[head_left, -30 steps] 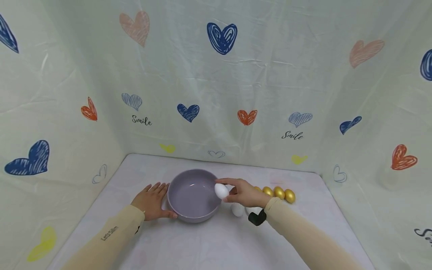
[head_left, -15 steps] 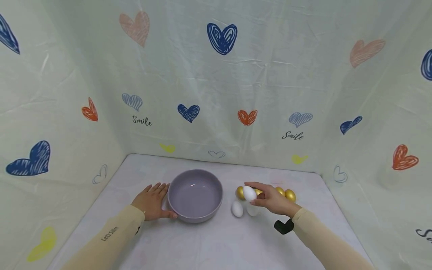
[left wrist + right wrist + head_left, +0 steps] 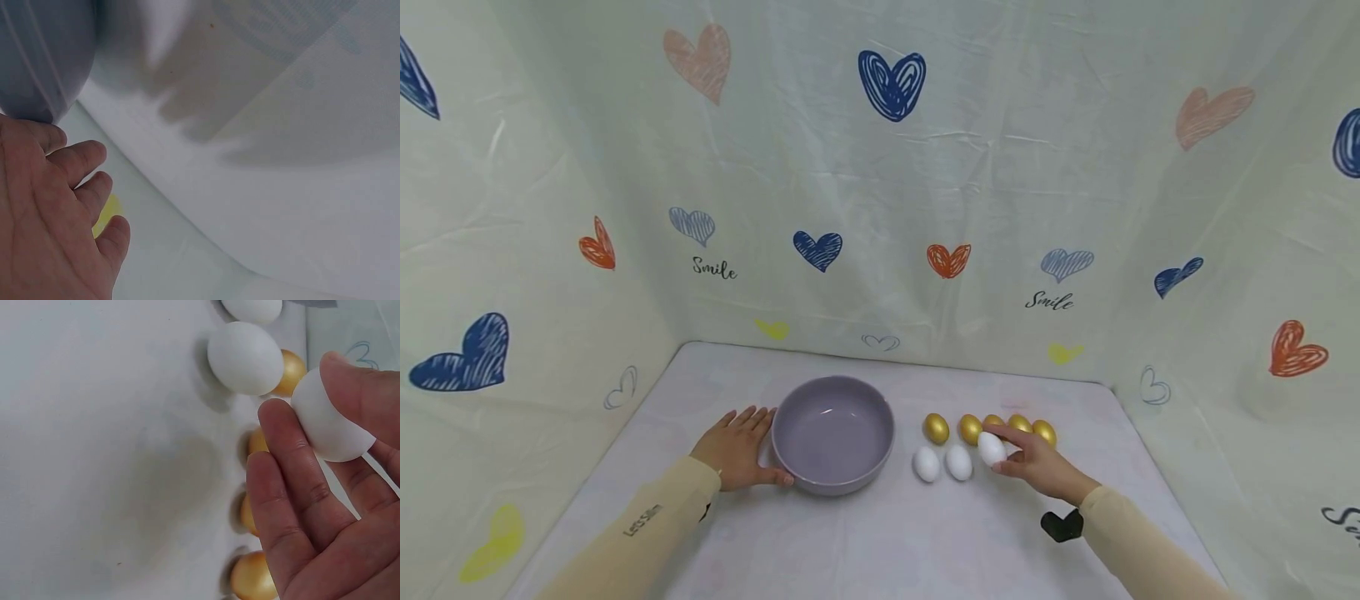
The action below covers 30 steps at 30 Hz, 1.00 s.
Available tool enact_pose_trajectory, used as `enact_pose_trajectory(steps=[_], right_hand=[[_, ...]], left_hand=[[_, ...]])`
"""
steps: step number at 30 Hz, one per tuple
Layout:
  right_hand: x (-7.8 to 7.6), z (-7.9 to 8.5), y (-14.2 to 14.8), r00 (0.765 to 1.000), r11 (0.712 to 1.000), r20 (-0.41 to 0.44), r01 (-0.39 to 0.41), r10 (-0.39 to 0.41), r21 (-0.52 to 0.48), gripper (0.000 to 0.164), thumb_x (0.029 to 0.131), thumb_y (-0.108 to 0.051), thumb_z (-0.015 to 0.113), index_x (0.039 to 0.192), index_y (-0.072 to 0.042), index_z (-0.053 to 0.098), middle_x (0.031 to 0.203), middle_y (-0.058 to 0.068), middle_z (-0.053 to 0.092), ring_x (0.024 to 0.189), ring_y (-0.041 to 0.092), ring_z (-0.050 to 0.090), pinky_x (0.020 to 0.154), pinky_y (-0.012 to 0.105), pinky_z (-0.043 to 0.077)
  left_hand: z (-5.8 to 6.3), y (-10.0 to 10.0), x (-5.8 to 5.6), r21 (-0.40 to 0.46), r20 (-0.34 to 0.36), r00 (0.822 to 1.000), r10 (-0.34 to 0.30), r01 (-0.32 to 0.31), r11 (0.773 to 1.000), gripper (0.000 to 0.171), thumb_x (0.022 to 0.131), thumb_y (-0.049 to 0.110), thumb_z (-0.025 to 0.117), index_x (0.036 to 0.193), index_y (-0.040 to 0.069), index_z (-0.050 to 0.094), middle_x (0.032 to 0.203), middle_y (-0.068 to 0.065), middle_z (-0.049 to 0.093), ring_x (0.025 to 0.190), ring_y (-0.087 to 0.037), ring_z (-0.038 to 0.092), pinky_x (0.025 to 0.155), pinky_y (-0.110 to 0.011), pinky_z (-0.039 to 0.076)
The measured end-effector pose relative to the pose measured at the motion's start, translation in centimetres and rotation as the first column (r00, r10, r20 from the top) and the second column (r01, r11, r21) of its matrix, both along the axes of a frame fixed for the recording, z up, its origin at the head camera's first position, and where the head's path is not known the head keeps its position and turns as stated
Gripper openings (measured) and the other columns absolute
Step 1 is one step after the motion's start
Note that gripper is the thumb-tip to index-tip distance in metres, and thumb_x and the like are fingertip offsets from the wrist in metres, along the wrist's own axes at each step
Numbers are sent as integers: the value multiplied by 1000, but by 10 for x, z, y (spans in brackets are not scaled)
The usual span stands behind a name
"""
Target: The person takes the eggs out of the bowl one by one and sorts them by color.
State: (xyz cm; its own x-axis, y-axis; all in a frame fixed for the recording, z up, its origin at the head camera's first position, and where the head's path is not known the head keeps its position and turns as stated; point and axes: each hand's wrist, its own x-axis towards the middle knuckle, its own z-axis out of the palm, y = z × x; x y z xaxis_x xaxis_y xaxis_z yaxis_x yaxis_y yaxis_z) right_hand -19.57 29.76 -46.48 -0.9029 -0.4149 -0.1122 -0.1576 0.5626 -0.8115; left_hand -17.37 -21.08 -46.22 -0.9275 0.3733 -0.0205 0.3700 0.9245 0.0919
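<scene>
In the head view a round mauve bowl (image 3: pixel 833 485) stands left of the table's middle with nothing inside. My left hand (image 3: pixel 733 450) rests against its left side, fingers spread and straight; the left wrist view shows its fingertips (image 3: pixel 94 153) at the bowl's wall (image 3: pixel 47 69). Between thumb and fingers my right hand (image 3: pixel 1037 465) pinches a white egg (image 3: pixel 331 419). Two other white eggs lie to its left, the nearer one (image 3: pixel 958 462) beside the farther one (image 3: pixel 927 464). Behind them runs a row of gold eggs (image 3: pixel 936 428), partly hidden by my right fingers.
A white cloth covers the table (image 3: pixel 850 550). Around its back and sides hangs a pale curtain (image 3: pixel 985 167) printed with hearts and the word Smile. The table's back edge lies a short way behind the gold eggs.
My right hand has moved right with the white egg, from the bowl's right rim to beside the two white eggs, and lower. The left hand and bowl have stayed put.
</scene>
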Motion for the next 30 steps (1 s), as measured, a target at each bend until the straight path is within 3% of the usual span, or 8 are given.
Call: enact_pose_trajectory(steps=[2,5,8,10,16,20,27,30], right_hand=[[-1,-7,3,1000,1000,-16,-1,1,9,67,88,-15,78,147,-5,48,144,24,46,79,25,60,67,26,51],[-3,-15,5,999,999,-51,-10,11,32,64,88,-16,78,144,-3,51,147,23,46,104,33,61,74,26,54],[-5,-22,7,998,999,-58,-18,20,36,63,87,-18,79,143,-3,53,149,22,44,126,40,49,80,27,55],[-6,-26,8,998,999,-57,-25,26,32,63,88,-17,78,143,-2,53,149,21,44,130,42,45,83,31,55],[-8,-37,11,997,999,-64,-41,43,26,64,87,-15,79,143,0,52,147,21,47,134,45,41,93,50,52],[-8,-39,11,998,999,-57,-31,32,23,64,86,-12,79,143,0,52,147,22,47,134,44,40,93,55,50],[-8,-41,11,998,999,-53,-17,19,45,64,85,-9,79,143,-1,52,147,23,46,132,39,42,88,41,53],[-7,-42,10,999,998,-43,-16,18,59,65,86,-11,79,143,-2,52,148,25,44,120,33,49,79,32,53]], left_hand=[[0,0,0,1,0,1000,1,-1,1000,124,69,89,55,146,-7,42,148,-25,44,139,-42,37,115,-56,27],[-1,0,0,0,3,1000,5,-5,1000,124,69,89,55,147,-7,41,149,-25,43,140,-41,36,115,-55,26],[1,0,0,4,1,1000,2,-2,1000,124,70,89,55,147,-7,42,149,-25,43,140,-42,36,115,-56,26],[3,1,1,3,12,1000,5,-5,1000,124,70,89,56,147,-7,41,149,-25,43,140,-42,36,115,-56,25],[2,0,0,1,14,1000,4,-4,1000,125,70,89,55,147,-8,41,149,-26,43,140,-42,36,115,-56,25],[-5,-2,-1,-4,-12,1000,7,-7,1000,126,69,91,53,146,-8,42,148,-26,44,139,-42,36,116,-56,25],[-10,-4,-4,6,-33,999,8,-7,1000,124,68,89,56,145,-8,44,147,-26,45,139,-43,38,115,-56,26],[-9,-4,-4,3,-29,1000,6,-6,1000,124,69,88,56,145,-8,44,147,-25,45,139,-42,38,115,-56,26]])
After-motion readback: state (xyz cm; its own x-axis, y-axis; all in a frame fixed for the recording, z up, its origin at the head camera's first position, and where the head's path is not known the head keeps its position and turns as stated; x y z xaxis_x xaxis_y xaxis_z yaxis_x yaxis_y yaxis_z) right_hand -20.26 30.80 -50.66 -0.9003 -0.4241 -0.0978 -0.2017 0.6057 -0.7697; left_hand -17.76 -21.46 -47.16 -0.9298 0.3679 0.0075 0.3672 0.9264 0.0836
